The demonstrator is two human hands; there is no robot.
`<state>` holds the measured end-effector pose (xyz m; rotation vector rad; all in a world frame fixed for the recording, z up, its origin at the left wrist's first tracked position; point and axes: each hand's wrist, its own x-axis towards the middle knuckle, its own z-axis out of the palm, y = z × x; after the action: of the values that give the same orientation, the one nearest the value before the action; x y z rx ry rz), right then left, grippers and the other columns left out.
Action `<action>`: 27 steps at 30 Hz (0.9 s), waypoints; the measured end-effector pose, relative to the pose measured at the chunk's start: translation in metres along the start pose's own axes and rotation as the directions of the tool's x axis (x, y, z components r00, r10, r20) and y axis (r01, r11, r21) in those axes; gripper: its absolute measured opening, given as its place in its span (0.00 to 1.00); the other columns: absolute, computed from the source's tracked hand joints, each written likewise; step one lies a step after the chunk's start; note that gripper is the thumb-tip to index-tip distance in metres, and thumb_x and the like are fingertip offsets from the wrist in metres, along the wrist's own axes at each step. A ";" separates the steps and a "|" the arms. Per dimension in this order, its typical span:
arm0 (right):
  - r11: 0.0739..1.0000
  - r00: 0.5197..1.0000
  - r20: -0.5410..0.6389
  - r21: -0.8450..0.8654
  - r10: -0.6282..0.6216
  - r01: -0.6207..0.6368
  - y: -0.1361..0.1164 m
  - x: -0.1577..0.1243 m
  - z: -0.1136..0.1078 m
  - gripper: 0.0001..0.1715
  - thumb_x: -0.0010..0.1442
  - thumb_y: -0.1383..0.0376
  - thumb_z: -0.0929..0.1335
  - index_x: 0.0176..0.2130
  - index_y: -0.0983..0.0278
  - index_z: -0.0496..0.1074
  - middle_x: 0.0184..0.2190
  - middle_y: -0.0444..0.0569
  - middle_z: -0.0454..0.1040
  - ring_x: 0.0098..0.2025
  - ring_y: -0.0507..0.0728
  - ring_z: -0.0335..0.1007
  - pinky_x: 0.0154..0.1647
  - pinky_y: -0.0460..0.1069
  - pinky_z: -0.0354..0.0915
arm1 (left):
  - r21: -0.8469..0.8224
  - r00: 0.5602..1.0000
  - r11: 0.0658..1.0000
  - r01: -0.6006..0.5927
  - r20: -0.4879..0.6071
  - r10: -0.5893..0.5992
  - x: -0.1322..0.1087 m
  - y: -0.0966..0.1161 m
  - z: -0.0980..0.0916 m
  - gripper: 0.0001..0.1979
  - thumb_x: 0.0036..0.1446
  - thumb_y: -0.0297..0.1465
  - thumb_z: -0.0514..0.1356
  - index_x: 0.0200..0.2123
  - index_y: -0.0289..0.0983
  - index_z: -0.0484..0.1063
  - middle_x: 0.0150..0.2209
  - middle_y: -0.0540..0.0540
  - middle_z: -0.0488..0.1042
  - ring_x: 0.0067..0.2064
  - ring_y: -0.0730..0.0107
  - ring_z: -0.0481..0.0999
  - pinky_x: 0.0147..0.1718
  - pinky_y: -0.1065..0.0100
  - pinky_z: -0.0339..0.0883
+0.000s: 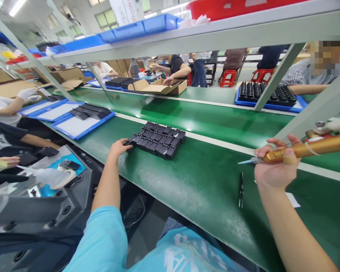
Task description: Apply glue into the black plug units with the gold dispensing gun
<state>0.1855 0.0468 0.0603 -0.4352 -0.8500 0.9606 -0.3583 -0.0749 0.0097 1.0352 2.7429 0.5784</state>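
My left hand (119, 146) reaches out over the green conveyor belt (192, 177) and pinches the near-left corner piece of a block of several black plastic parts (158, 139) lying in rows on the belt. My right hand (274, 166) is closed round a gold-coloured pen-like tool (303, 150) whose thin metal tip points left, held above the belt, well to the right of the black parts. A cable and a white fitting run off the tool's rear to the right.
A thin black stick (240, 190) and a white label (292, 199) lie on the belt below my right hand. Blue trays (73, 126) sit left, a tray of black parts (268, 94) far right, cardboard boxes (158, 87) behind. Other people work around. A slanted shelf post (308, 117) stands right.
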 end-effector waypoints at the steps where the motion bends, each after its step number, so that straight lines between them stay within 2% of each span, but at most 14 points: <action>1: 1.000 1.000 -0.007 0.011 -0.015 0.015 0.001 0.001 -0.001 0.19 0.49 0.58 0.68 0.43 0.56 0.68 0.31 0.42 0.73 0.16 0.50 0.62 0.19 0.49 0.61 | 0.005 1.000 1.000 -0.015 0.017 0.014 -0.005 0.004 0.000 0.30 0.46 0.36 0.68 0.54 0.36 0.70 0.51 0.38 0.76 0.52 0.52 0.76 0.52 0.61 0.68; 3: 0.999 0.999 -0.032 0.019 -0.030 0.031 0.001 0.001 -0.001 0.22 0.48 0.57 0.68 0.44 0.57 0.66 0.30 0.41 0.74 0.15 0.49 0.62 0.17 0.47 0.58 | 0.022 0.999 0.998 -0.051 0.003 0.051 -0.020 0.016 -0.002 0.36 0.48 0.39 0.65 0.60 0.33 0.63 0.56 0.34 0.72 0.57 0.49 0.72 0.56 0.57 0.65; 5: 1.000 0.998 -0.059 0.005 0.001 -0.001 0.000 0.001 0.000 0.22 0.49 0.57 0.69 0.44 0.58 0.63 0.30 0.40 0.74 0.17 0.47 0.62 0.18 0.45 0.57 | 0.056 0.970 0.996 -0.074 -0.227 0.085 -0.041 0.033 -0.004 0.37 0.49 0.43 0.62 0.61 0.37 0.60 0.60 0.38 0.68 0.61 0.45 0.67 0.59 0.49 0.61; 7: 1.000 0.997 -0.079 0.014 0.017 -0.016 0.000 0.001 0.001 0.20 0.50 0.56 0.69 0.42 0.57 0.61 0.31 0.39 0.72 0.17 0.45 0.61 0.19 0.43 0.57 | 0.043 0.869 0.981 -0.189 -0.458 0.187 -0.064 0.058 -0.001 0.30 0.53 0.48 0.56 0.60 0.53 0.60 0.62 0.54 0.66 0.62 0.51 0.65 0.61 0.46 0.57; 9: 1.000 0.997 -0.078 0.018 0.016 -0.014 0.002 0.001 0.003 0.19 0.52 0.56 0.68 0.42 0.56 0.59 0.34 0.38 0.72 0.19 0.45 0.62 0.20 0.43 0.58 | 0.010 0.803 0.929 -0.370 -0.500 0.325 -0.089 0.093 0.009 0.25 0.56 0.50 0.53 0.58 0.60 0.60 0.61 0.61 0.67 0.62 0.54 0.66 0.61 0.48 0.60; 11: 0.999 0.995 -0.104 0.039 -0.005 0.009 0.003 -0.001 0.005 0.18 0.53 0.57 0.68 0.41 0.55 0.57 0.37 0.37 0.71 0.20 0.44 0.63 0.20 0.43 0.59 | -0.101 0.795 0.845 -0.525 -0.414 0.444 -0.113 0.137 0.032 0.22 0.57 0.49 0.53 0.55 0.57 0.65 0.57 0.58 0.70 0.55 0.57 0.73 0.57 0.52 0.66; 13: 0.998 0.993 -0.115 0.067 -0.006 0.014 0.003 -0.006 0.008 0.17 0.55 0.58 0.68 0.40 0.55 0.57 0.38 0.36 0.69 0.20 0.44 0.64 0.21 0.44 0.61 | -0.206 0.739 0.712 -0.671 -0.266 0.619 -0.135 0.189 0.065 0.20 0.57 0.47 0.54 0.51 0.51 0.70 0.53 0.52 0.73 0.51 0.58 0.75 0.55 0.56 0.68; 16: 0.992 0.999 -0.025 0.119 0.041 -0.037 0.002 -0.019 0.015 0.13 0.57 0.58 0.68 0.40 0.56 0.59 0.37 0.38 0.69 0.22 0.44 0.64 0.23 0.44 0.61 | -0.436 0.572 0.516 -0.737 0.004 0.820 -0.164 0.270 0.120 0.19 0.54 0.44 0.58 0.46 0.42 0.72 0.48 0.45 0.76 0.44 0.58 0.77 0.49 0.57 0.71; 18: 0.986 0.997 0.051 0.153 0.063 -0.070 0.000 -0.029 0.021 0.11 0.59 0.59 0.67 0.41 0.57 0.61 0.36 0.39 0.69 0.21 0.44 0.63 0.23 0.45 0.60 | -0.640 0.442 0.367 -0.674 0.049 0.896 -0.184 0.314 0.148 0.17 0.51 0.43 0.63 0.40 0.39 0.73 0.41 0.44 0.77 0.40 0.60 0.77 0.45 0.58 0.71; 19: 0.983 0.995 0.080 0.165 0.066 -0.078 0.000 -0.033 0.023 0.11 0.59 0.59 0.67 0.41 0.57 0.62 0.35 0.39 0.69 0.21 0.45 0.62 0.23 0.45 0.60 | -0.767 0.393 0.252 -0.589 0.000 0.920 -0.196 0.330 0.158 0.14 0.51 0.42 0.64 0.36 0.39 0.72 0.36 0.45 0.77 0.38 0.62 0.76 0.43 0.60 0.71; 21: 0.983 0.989 0.130 0.161 0.071 -0.092 -0.001 -0.041 0.027 0.12 0.59 0.58 0.67 0.42 0.57 0.61 0.34 0.41 0.68 0.21 0.45 0.61 0.23 0.46 0.60 | -0.898 0.410 0.058 -0.437 -0.142 0.901 -0.221 0.351 0.167 0.11 0.59 0.41 0.59 0.32 0.40 0.69 0.27 0.48 0.71 0.36 0.66 0.74 0.41 0.64 0.70; 25: 0.983 0.974 0.207 0.139 0.093 -0.123 -0.004 -0.049 0.030 0.13 0.60 0.58 0.66 0.43 0.57 0.60 0.37 0.43 0.68 0.21 0.45 0.62 0.24 0.47 0.61 | -0.919 0.600 -0.377 -0.119 -0.369 0.710 -0.264 0.358 0.166 0.12 0.65 0.43 0.52 0.40 0.42 0.65 0.24 0.55 0.60 0.29 0.77 0.70 0.40 0.79 0.68; 26: 0.982 0.972 0.215 0.139 0.098 -0.130 -0.005 -0.049 0.031 0.13 0.60 0.58 0.66 0.43 0.57 0.60 0.38 0.43 0.68 0.21 0.45 0.62 0.24 0.47 0.62 | -0.880 0.627 -0.473 -0.049 -0.395 0.671 -0.270 0.357 0.165 0.11 0.64 0.43 0.53 0.42 0.42 0.65 0.24 0.56 0.60 0.27 0.79 0.69 0.39 0.81 0.67; 27: 0.981 0.971 0.214 0.140 0.103 -0.135 -0.006 -0.049 0.031 0.13 0.60 0.58 0.66 0.43 0.57 0.60 0.39 0.43 0.68 0.21 0.45 0.62 0.24 0.47 0.62 | -0.861 0.628 -0.508 -0.016 -0.404 0.666 -0.273 0.357 0.164 0.11 0.64 0.43 0.54 0.43 0.43 0.65 0.25 0.56 0.60 0.25 0.80 0.68 0.38 0.83 0.67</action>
<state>0.1498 0.0007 0.0618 -0.2589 -0.9363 1.1890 0.1065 0.0385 0.0070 1.2067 0.2878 1.9019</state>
